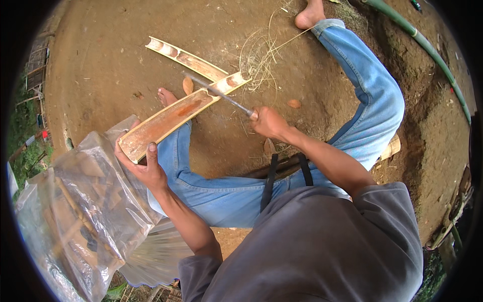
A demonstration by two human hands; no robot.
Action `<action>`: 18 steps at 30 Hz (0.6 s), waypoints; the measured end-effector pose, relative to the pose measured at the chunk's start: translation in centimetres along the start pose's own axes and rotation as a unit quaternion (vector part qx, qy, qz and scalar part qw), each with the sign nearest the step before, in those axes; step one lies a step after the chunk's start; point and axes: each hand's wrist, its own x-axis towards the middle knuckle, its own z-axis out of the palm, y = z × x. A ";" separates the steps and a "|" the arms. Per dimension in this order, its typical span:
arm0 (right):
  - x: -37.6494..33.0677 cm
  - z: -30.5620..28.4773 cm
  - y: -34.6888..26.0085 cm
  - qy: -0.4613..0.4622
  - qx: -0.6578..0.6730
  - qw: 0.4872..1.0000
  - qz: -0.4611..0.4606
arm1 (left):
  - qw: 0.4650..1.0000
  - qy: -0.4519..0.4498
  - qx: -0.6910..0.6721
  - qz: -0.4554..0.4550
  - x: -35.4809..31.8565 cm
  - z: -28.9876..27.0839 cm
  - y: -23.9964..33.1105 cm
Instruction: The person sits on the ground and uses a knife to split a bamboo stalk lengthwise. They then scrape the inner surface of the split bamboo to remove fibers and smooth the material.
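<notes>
My left hand [146, 168] grips the near end of a split bamboo half [168, 120], thumb on its rim. Its hollow side faces up and shows a pale cross wall. In my right hand [271, 122] is the handle of a long knife [229, 99], whose thin grey blade lies across the bamboo near that wall. Whether the edge cuts into the wood I cannot tell. A second split bamboo half [193, 63] lies on the ground beyond, its near end beside the held piece. Thin curly bamboo shavings [264, 60] are heaped at the far end.
A clear plastic sheet [85, 186] covers things on the left. Dry leaves [294, 103] lie on the brown dirt floor [110, 60]. A long green bamboo pole [427, 48] runs along the far right. My legs in blue jeans [362, 85] are spread around the work.
</notes>
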 end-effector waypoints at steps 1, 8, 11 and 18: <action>0.3 -0.2 0.5 -0.003 -0.011 1.000 -0.015 | 1.000 0.001 -0.001 0.003 0.0 0.0 0.0; -0.4 -1.6 -1.9 -0.037 -0.045 0.997 -0.043 | 1.000 0.002 -0.013 -0.007 -0.5 -0.3 0.0; -0.2 -1.3 -2.1 -0.054 -0.048 0.997 -0.039 | 1.000 0.004 -0.021 -0.005 -0.5 -0.8 -0.7; -0.1 -1.3 -3.2 -0.051 -0.028 0.998 -0.015 | 1.000 0.011 -0.021 -0.017 -0.7 -0.6 -0.5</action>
